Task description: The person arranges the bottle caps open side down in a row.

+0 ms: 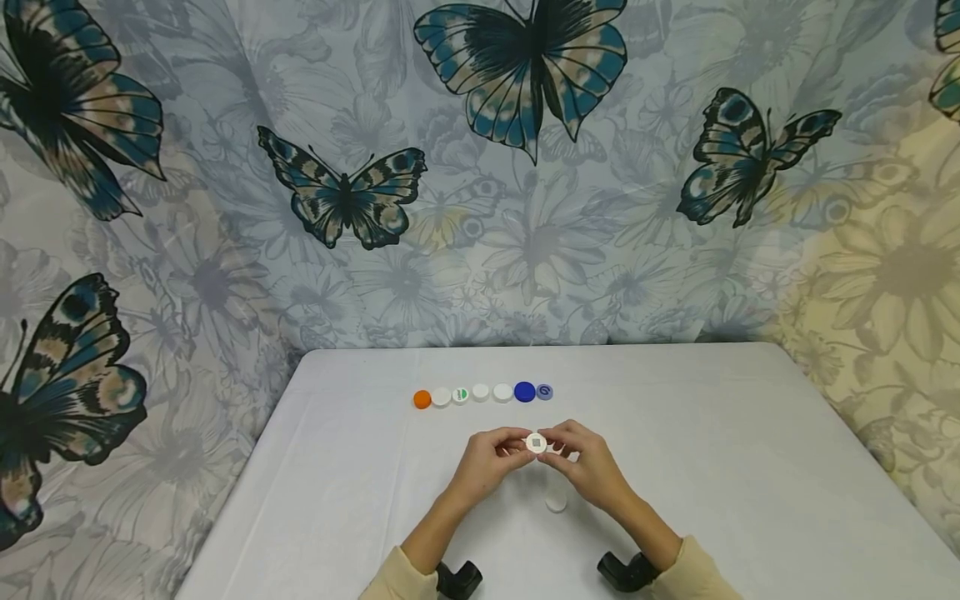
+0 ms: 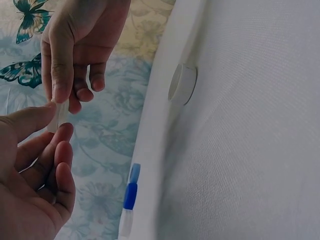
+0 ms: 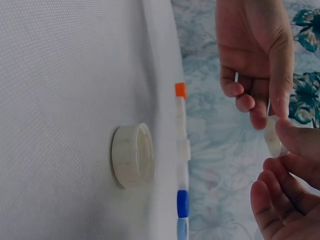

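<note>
A small white bottle cap [image 1: 536, 442] with a greyish square mark on its face is held above the table. My left hand [image 1: 483, 465] pinches its left side between thumb and fingers, and my right hand [image 1: 591, 468] pinches the opposite side. Both wrist views show the two thumbs on the cap's edge, the other fingers loosely curled. On the cloth below the right hand lies another white cap [image 1: 556, 503]. It appears in the right wrist view as a round, hollow cap [image 3: 127, 156] with its rim facing away from the cloth.
Toward the back of the white table [image 1: 337, 467], several caps form a row: an orange cap [image 1: 422, 399] at the left, white ones, one white cap with a green mark [image 1: 460, 396], then a dark blue cap [image 1: 525, 392] and a lighter blue cap [image 1: 544, 392]. Butterfly-patterned fabric [image 1: 540, 275] hangs behind.
</note>
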